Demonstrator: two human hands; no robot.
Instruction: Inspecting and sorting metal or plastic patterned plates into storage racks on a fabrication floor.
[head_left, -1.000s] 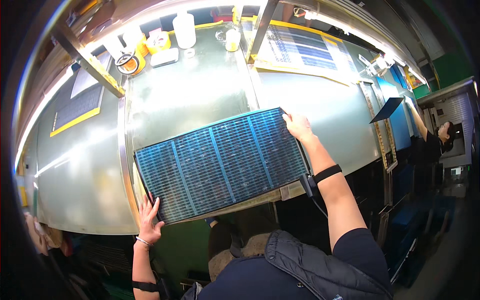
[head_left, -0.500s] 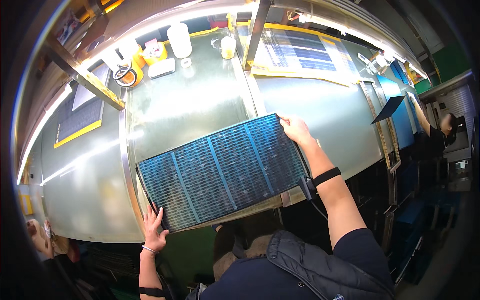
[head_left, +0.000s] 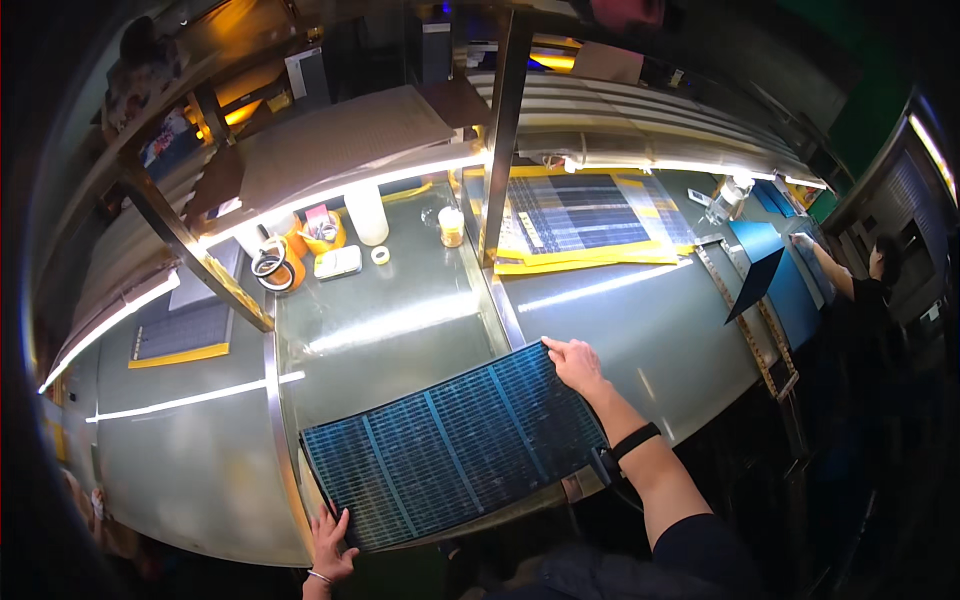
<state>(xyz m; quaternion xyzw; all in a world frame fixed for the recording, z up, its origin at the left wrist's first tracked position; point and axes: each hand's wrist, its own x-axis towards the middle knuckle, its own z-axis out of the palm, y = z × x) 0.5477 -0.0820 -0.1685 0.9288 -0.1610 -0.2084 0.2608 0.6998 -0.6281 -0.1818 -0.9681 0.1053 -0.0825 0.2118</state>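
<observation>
A large dark blue gridded panel (head_left: 455, 445) lies tilted on the glossy grey-green worktable (head_left: 400, 310), reaching to its near edge. My right hand (head_left: 574, 364) grips the panel's far right corner, fingers over the edge. My left hand (head_left: 331, 543) holds the near left corner at the table's front edge, fingers spread against it. A black band sits on my right wrist.
At the back of the table stand a white bottle (head_left: 366, 214), tape rolls (head_left: 270, 268), a small jar (head_left: 452, 226) and a white box (head_left: 338, 262). A metal post (head_left: 503, 130) rises mid-table. Another gridded sheet on yellow backing (head_left: 580, 215) lies right. A person (head_left: 865, 275) works at far right.
The view has tipped upward, so the panel and both hands now sit lower in the picture and the shelf above shows. Both hands keep their hold on the same corners.
</observation>
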